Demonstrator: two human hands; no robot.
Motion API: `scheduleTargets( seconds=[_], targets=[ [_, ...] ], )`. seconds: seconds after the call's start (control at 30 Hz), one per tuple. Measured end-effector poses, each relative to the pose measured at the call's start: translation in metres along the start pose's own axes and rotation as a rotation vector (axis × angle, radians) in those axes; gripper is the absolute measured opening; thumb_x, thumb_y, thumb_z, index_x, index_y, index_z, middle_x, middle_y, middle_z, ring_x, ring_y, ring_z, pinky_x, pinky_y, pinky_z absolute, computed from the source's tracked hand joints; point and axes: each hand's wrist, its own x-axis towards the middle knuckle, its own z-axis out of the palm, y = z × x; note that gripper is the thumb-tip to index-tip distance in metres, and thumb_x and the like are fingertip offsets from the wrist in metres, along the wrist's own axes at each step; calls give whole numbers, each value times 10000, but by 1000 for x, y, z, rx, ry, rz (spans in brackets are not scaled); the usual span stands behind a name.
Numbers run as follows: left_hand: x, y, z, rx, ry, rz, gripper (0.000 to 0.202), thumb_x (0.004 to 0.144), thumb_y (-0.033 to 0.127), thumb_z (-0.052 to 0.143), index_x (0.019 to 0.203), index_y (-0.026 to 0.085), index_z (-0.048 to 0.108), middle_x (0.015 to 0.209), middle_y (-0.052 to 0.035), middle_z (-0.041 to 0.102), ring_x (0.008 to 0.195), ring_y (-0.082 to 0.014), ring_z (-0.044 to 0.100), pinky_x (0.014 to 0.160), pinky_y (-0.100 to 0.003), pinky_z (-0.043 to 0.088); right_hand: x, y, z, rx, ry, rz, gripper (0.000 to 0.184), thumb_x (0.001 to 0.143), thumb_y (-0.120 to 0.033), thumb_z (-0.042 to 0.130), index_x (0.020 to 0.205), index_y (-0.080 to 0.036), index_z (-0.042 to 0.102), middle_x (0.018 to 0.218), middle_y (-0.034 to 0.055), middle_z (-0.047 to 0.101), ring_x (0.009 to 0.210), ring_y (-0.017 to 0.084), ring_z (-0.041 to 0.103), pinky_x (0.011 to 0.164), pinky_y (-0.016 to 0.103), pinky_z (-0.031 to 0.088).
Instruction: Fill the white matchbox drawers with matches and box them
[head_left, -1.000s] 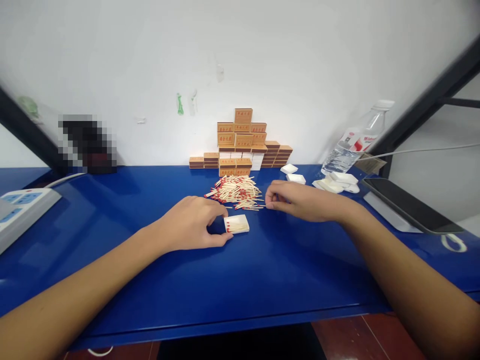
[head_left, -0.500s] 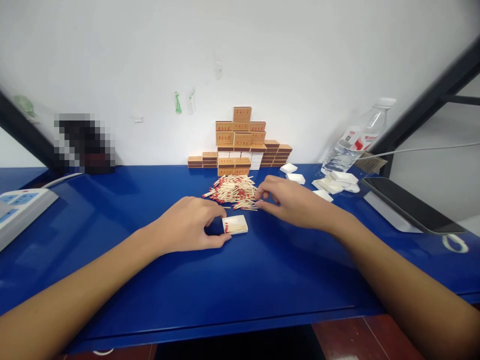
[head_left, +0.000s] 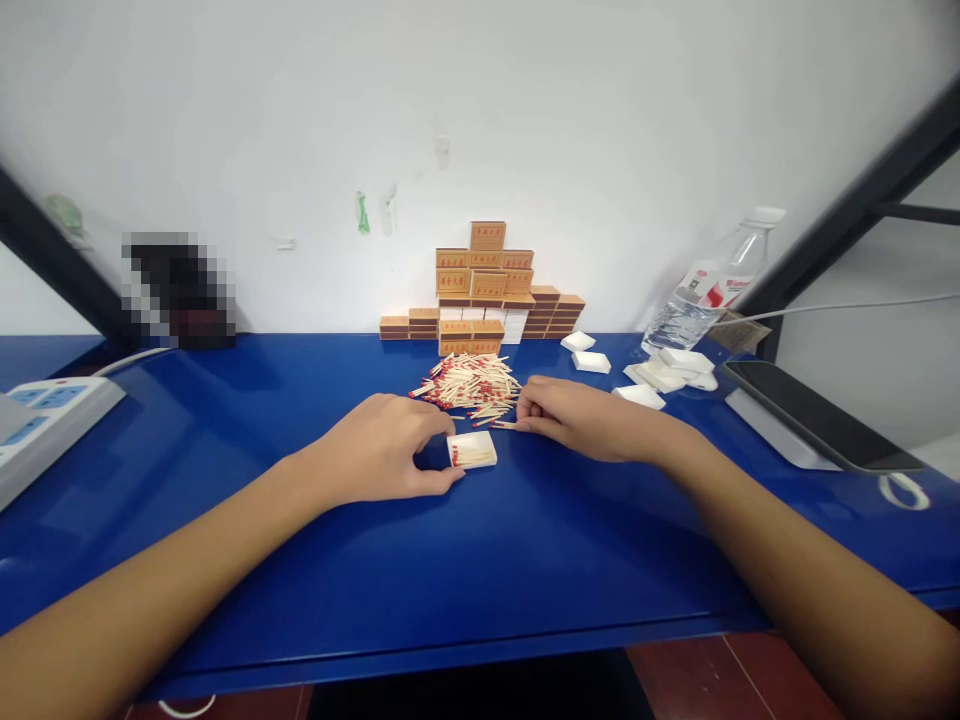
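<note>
Tray (head_left: 471, 437), part filled, left hand (head_left: 375, 452) pinching its edge; right hand (head_left: 579, 418), now drawn back from the match pile (head_left: 469, 380) behind, seemingly pinches matches (head_left: 504, 425) beside it.

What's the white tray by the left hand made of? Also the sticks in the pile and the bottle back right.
The white tray looks like thin matte card, with low folded walls; thin plastic is possible. The sticks are pale bare wood with red coated heads, matches by the look. The bottle is clear glossy plastic, see-through, with a white cap and printed label.
</note>
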Motion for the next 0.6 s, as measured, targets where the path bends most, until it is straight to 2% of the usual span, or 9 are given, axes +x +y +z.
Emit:
scheduleTargets(
  seconds=[0.13,0.27,0.43,0.5,0.6],
  targets=[
    [0,0,-1,7,-7,1,273,889,434,699,839,166,714,725,-3,677,605,-141,573,570,-283,350,-1,-3,-4,54,32,-44,212,1036,-337,498,923,-197,610,985,81,630,835,204,562,761,348,447],
    [0,1,-2,3,-11,-6,264,885,426,709,888,164,739,740,-13,690,613,-148,591,569,-277,353,-3,-24,-1,125,99,-155,221,1053,-362,509,915,-210,593,940,53,627,853,198,552,750,328,428],
    [0,1,-1,4,5,9,259,886,425,703,897,171,748,731,-11,689,600,-146,586,565,-274,352,-7,-45,10,77,95,-220,114,1017,-238,564,914,-207,603,964,48,638,850,184,557,740,320,416],
    [0,1,0,0,2,3,258,886,425,702,900,172,750,731,-9,688,605,-147,590,565,-274,353,-8,-46,9,66,123,-236,110,1016,-222,562,922,-207,618,958,47,647,858,184,569,742,317,416],
    [0,0,-1,-6,-4,-6,251,882,418,705,879,170,743,740,-6,691,604,-141,585,566,-275,351,-8,-38,3,41,235,-225,145,1031,-246,550,920,-210,637,922,41,652,844,183,579,735,311,414]
  ],
)
